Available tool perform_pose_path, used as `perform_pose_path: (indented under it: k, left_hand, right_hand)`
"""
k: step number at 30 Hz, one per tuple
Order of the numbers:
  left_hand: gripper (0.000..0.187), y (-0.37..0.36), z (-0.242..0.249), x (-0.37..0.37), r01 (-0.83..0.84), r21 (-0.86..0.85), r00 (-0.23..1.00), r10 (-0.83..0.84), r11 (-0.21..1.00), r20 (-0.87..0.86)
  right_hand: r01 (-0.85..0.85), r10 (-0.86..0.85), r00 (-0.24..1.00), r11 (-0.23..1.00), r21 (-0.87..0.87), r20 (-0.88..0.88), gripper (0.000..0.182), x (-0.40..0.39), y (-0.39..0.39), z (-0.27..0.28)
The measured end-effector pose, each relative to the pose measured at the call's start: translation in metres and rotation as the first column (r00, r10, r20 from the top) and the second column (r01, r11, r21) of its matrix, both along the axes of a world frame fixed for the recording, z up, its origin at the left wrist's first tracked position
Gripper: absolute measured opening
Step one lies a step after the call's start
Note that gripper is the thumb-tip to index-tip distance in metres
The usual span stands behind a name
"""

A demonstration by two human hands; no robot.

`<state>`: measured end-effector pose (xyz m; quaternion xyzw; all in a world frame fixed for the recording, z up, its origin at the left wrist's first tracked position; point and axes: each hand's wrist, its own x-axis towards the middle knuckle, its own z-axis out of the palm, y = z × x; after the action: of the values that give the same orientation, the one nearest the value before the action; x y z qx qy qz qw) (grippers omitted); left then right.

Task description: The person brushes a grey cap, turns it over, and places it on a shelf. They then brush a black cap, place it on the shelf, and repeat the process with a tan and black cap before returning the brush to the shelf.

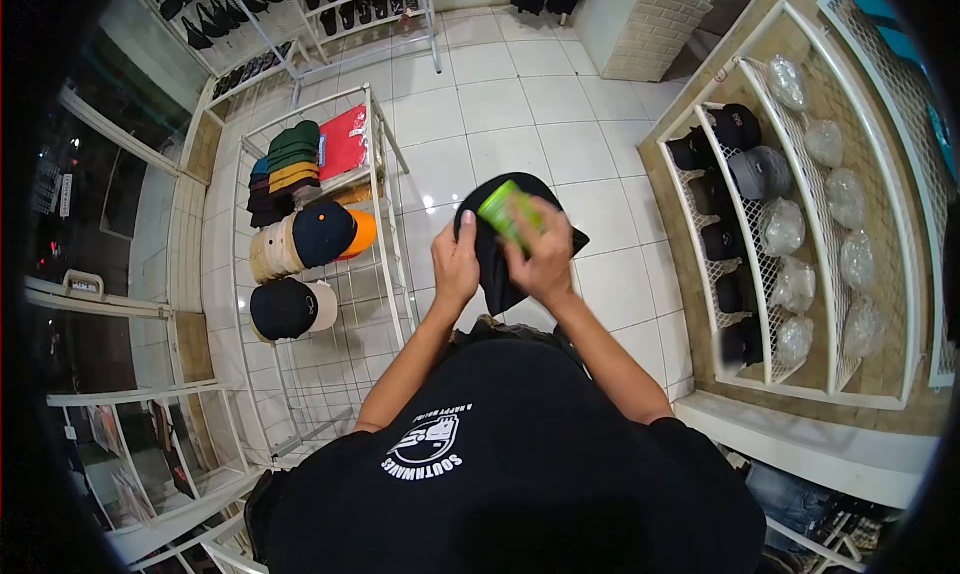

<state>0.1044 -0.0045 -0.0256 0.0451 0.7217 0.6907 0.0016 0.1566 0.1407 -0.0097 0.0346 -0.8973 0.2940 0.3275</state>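
Note:
My left hand [456, 266] grips the left edge of a black cap [488, 252] in front of my chest, with the thumb on top. Closed round a lime-green block-like thing [503, 208], my right hand [541, 246] holds it against or just over the cap's upper side. Motion blurs the green thing, and I cannot make out its exact kind. Part of the cap is hidden beneath my right hand, and a dark pointed piece sticks out to the right of it.
To the left stands a white wire rack [385, 244] with rows of caps [325, 232] and a red packet [343, 142]. On the right wall, white mesh shelves [815, 244] hold dark caps and several clear plastic-wrapped bundles. White tiles [505, 104] cover the floor.

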Motion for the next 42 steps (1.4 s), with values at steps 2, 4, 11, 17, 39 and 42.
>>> perform_pose_path:
  k: [2,4,11,17,39,42]
  left_hand:
    - [0.038,-0.008,-0.005,-0.018,-0.071,0.039,0.996,0.069,0.997,0.057]
    - [0.038,-0.013,0.012,-0.021,-0.109,0.243,0.99,0.082,0.964,0.117]
    - [0.029,-0.03,0.003,-0.036,-0.145,0.333,0.982,0.096,0.932,0.161]
    - [0.033,-0.037,-0.034,-0.044,-0.071,0.861,0.889,-0.359,0.503,0.283]
    - [0.057,-0.022,0.02,-0.02,0.251,-0.236,0.967,-0.253,0.939,0.022]
    - [0.053,-0.016,0.007,-0.016,0.164,-0.29,0.986,-0.152,0.943,0.063]
  right_hand:
    - [-0.292,0.299,0.953,0.951,-0.104,0.054,0.062,0.017,-0.008,-0.003]
    - [-0.512,0.537,0.826,0.842,-0.171,0.171,0.061,0.032,0.003,0.003]
    - [-0.07,0.059,0.997,0.666,-0.742,-0.042,0.058,0.031,0.046,0.03]
    - [0.052,-0.135,0.99,0.595,-0.802,-0.036,0.045,0.025,0.081,0.01]
    - [0.067,0.416,0.866,0.452,-0.89,0.277,0.052,-0.013,0.099,0.039]
    - [-0.001,0.421,0.823,0.672,-0.74,0.381,0.063,-0.013,0.091,0.038]
